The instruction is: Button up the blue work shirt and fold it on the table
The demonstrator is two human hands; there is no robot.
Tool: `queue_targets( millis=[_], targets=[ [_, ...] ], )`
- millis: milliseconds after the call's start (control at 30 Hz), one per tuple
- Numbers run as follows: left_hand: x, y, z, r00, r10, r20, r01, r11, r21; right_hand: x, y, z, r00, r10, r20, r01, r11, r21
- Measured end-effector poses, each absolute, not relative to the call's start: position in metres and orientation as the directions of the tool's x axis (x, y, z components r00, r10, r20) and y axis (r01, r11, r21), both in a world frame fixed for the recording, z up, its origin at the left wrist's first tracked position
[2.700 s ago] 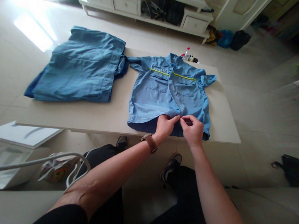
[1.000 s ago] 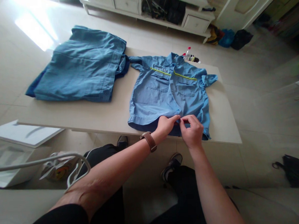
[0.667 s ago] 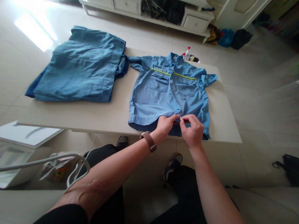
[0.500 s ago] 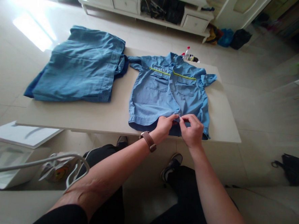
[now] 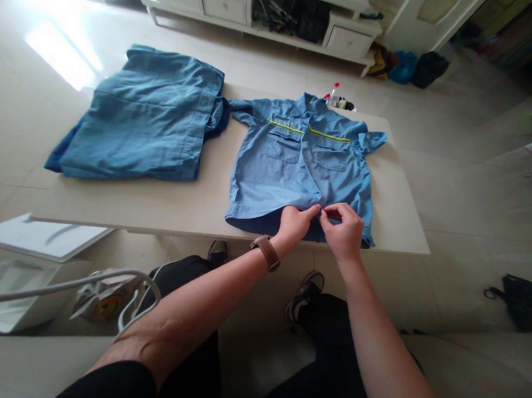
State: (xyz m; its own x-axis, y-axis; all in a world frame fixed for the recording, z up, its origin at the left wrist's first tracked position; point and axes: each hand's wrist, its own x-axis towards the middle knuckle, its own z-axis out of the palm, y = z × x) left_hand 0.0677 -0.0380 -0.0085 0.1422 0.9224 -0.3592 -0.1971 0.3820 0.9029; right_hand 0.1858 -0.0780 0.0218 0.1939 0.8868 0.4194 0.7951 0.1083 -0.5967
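A blue work shirt [image 5: 269, 175] with yellow piping across the chest lies front up on the table, its collar pointing away from me. My left hand [image 5: 295, 222], a brown-strapped watch on its wrist, pinches the front hem near the placket. Right beside it, my right hand [image 5: 344, 227] pinches the same spot between thumb and forefinger. The fingertips of both hands nearly meet there and cover whatever lies between them. Below the left hand the hem is lifted and the dark inner side shows.
Left of the shirt, a pile of folded blue garments [image 5: 139, 122] lies on the long pale table [image 5: 158, 211]. Bottles with red caps [image 5: 334, 93] stand beyond the collar. A grey tube [image 5: 73, 286] curves in at lower left, near a white box [image 5: 32, 285].
Both hands stay at the hem with small finger movements. My left thumb has slid slightly right, closer to the right fingertips, and the shirt's lower left hem has shifted a little outward.
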Motion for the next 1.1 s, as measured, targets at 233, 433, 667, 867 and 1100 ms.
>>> queue_targets(
  millis=[233,433,667,867,1100],
  targets=[
    [0.071,-0.038,-0.011,0.148,0.928,-0.342,-0.223,0.368,0.903,0.187,-0.080,0.023,0.153,0.884,0.442,0.811,0.144,-0.568],
    [0.076,-0.037,-0.007,0.229,0.850,-0.475,-0.494,0.522,0.695,0.189,-0.081,0.023,0.129,0.872,0.471,0.820,0.173,-0.546],
    [0.074,-0.035,0.008,0.322,0.753,-0.574,-0.626,0.624,0.468,0.184,-0.081,0.025,0.116,0.842,0.526,0.828,0.210,-0.519],
    [0.071,-0.033,0.007,0.369,0.691,-0.622,-0.619,0.682,0.390,0.184,-0.080,0.024,0.023,0.823,0.567,0.856,0.277,-0.437],
    [0.068,-0.031,-0.003,0.359,0.724,-0.590,-0.581,0.668,0.466,0.185,-0.078,0.023,0.022,0.850,0.526,0.831,0.276,-0.482]
  ],
)
